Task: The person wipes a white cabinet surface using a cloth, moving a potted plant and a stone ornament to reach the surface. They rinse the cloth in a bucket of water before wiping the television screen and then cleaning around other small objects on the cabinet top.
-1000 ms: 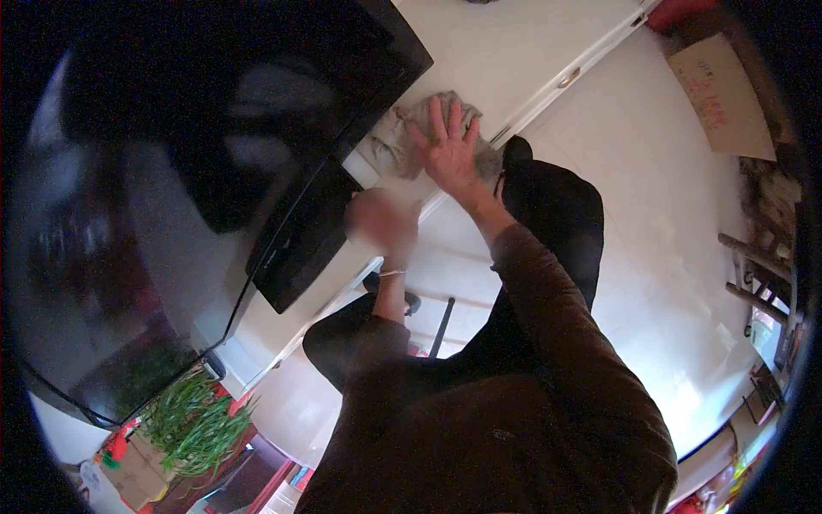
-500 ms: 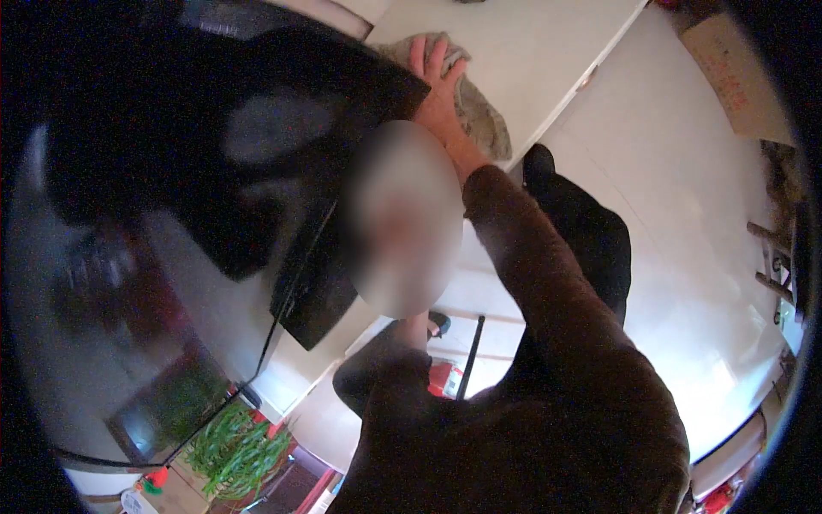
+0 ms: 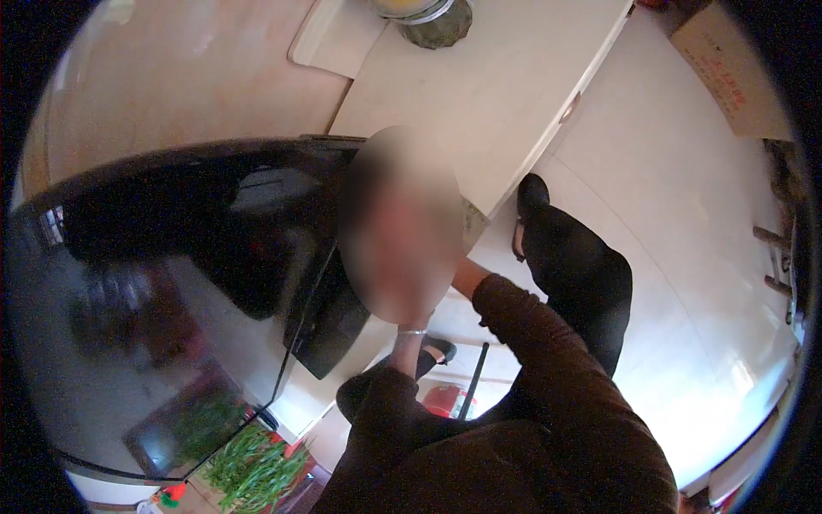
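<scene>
A blurred patch hides the fingers of both my hands. My right hand (image 3: 467, 276) reaches in from the right, with only its wrist side showing. Beside it, a corner of a grey-brown cloth (image 3: 473, 219) lies on the front edge of the white cabinet top (image 3: 445, 111). My left hand (image 3: 410, 341), with a silvery bracelet at the wrist, comes up from below into the same patch. It is near the black stand (image 3: 327, 338) of a large glossy black television (image 3: 197, 231). What either hand holds cannot be made out.
A glass jar (image 3: 435, 26) stands at the cabinet's far end. Green leafy plants (image 3: 253, 467) are at the lower left, below the screen. On the right are the pale floor (image 3: 668, 283), a cardboard box (image 3: 728, 73) and brown wooden legs (image 3: 772, 236). My legs are beside the cabinet.
My right hand has come back toward me along the cabinet top, and the cloth has shifted nearer too. The view has tilted, showing the wall and the jar. The left hand stays low.
</scene>
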`<state>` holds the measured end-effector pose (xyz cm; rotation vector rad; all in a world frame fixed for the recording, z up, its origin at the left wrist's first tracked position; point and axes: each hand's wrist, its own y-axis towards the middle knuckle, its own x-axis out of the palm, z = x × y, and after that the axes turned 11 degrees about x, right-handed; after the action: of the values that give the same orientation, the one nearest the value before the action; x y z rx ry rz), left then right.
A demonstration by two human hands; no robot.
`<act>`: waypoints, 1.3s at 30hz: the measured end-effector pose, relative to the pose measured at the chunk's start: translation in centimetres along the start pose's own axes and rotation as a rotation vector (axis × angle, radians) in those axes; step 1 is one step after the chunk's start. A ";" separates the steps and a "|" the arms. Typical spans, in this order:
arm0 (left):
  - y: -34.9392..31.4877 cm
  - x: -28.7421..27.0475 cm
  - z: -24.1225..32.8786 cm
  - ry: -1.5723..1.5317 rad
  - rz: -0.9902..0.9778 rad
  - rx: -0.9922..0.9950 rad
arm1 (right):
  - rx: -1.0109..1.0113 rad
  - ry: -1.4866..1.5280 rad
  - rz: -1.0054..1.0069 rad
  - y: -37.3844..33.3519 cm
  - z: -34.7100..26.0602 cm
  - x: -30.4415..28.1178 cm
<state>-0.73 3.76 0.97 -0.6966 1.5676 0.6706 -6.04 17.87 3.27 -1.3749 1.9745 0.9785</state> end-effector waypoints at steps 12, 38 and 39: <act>0.9 -3.0 1.6 -0.196 0.151 0.121 | 0.011 0.127 0.323 8.4 5.1 5.1; 0.5 -0.3 1.1 0.003 -0.196 -0.041 | -0.107 -0.166 0.083 10.9 1.7 10.1; 0.6 -0.5 1.1 0.001 -0.194 -0.045 | -0.117 -0.175 0.082 10.8 1.9 10.0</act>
<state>-0.48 5.00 1.34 -0.8698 1.4680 0.5623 -19.56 16.19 -2.73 -1.2318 1.8810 1.2260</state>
